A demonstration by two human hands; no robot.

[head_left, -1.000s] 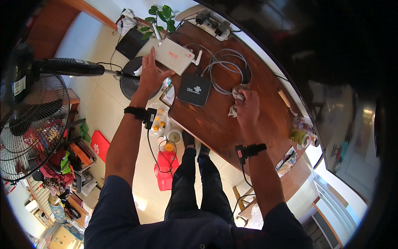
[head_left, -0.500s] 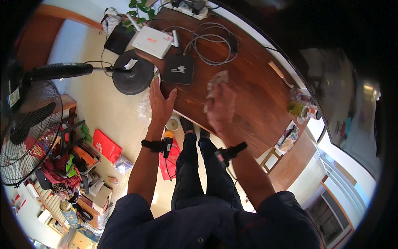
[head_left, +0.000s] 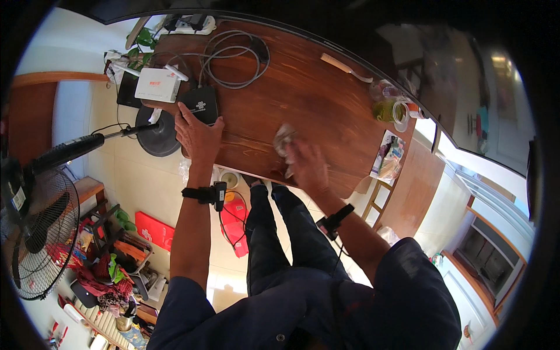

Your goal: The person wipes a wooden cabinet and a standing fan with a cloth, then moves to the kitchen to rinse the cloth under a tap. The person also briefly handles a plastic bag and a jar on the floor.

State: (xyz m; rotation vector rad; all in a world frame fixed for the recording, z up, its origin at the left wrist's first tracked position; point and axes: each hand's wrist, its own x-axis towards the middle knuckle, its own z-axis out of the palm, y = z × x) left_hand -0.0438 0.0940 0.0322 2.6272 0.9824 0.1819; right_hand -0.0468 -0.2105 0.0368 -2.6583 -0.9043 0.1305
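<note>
My right hand [head_left: 309, 165] presses a crumpled, pale patterned cloth [head_left: 284, 142] against the brown wooden tabletop [head_left: 303, 87]; part of the cloth is hidden under the fingers. On the left, my left hand [head_left: 197, 137] is open, its thumb apart from the fingers, at the near left corner of a flat black box [head_left: 201, 105]. Its fingertips overlap the box's edge, and I cannot tell whether they touch it. Behind the box sits a white router [head_left: 156, 86] with two antennas. A grey cable [head_left: 233, 84] lies coiled beyond the black box.
A comb [head_left: 338, 64] lies along the table's far side, below a large dark screen [head_left: 373, 41]. Jars [head_left: 385, 109] and a small tray of odds and ends [head_left: 388, 154] stand at the right end. A fan [head_left: 44, 227] is on the left.
The view has turned, so the table appears shifted left. My left hand has come to the black box's near corner. My right hand and the cloth have moved nearer the front edge.
</note>
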